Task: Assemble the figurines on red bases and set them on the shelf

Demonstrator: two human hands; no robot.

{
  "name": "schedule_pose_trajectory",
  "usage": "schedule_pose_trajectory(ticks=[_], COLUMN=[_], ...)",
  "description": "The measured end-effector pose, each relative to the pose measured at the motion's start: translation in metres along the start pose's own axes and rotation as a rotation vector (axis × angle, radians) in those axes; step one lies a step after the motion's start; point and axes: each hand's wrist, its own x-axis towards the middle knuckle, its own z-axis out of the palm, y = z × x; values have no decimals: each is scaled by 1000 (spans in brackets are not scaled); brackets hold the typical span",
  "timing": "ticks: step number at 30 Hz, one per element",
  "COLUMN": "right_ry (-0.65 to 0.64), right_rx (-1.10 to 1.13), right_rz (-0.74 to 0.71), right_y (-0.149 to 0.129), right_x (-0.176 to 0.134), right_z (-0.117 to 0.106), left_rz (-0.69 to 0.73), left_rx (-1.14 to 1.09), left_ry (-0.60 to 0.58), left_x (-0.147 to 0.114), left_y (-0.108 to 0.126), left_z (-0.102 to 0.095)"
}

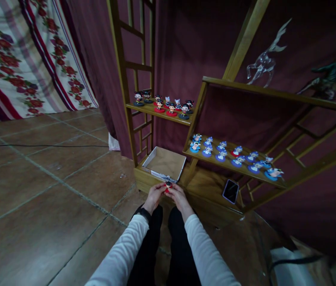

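A small red figurine with a black top (168, 184) is held between both hands, just in front of a shallow cardboard box. My left hand (155, 196) is closed on its left side, a dark band around the wrist. From the right, the fingers of my right hand (178, 195) grip the same figurine. The open box (168, 159) rests on the lowest board of a wooden shelf. Several similar figurines on red and black bases (171, 109) stand on the upper left board. My fingers hide part of the figurine's base.
Several blue and purple figurines (221, 155) line the middle right board. Below them lies a phone (231, 191). A clear glass deer (261, 65) and a dark green sculpture (331, 77) stand on the top board. A cable (42, 145) crosses the tiled floor.
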Motion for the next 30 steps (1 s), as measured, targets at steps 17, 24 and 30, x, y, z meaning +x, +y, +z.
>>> schedule_pose_trajectory(ticks=[17, 24, 30], right_ry=[41, -13, -38], right_rx=[126, 96, 78], right_rz=[18, 37, 30], right_y=[7, 0, -7], right_x=[3, -2, -4], right_z=[-1, -10, -10], left_rz=[214, 542, 704], left_rx=[293, 1181, 1717], left_ry=[-31, -67, -94], left_x=[1, -16, -31], left_y=[-10, -1, 9], left_z=[2, 0, 5])
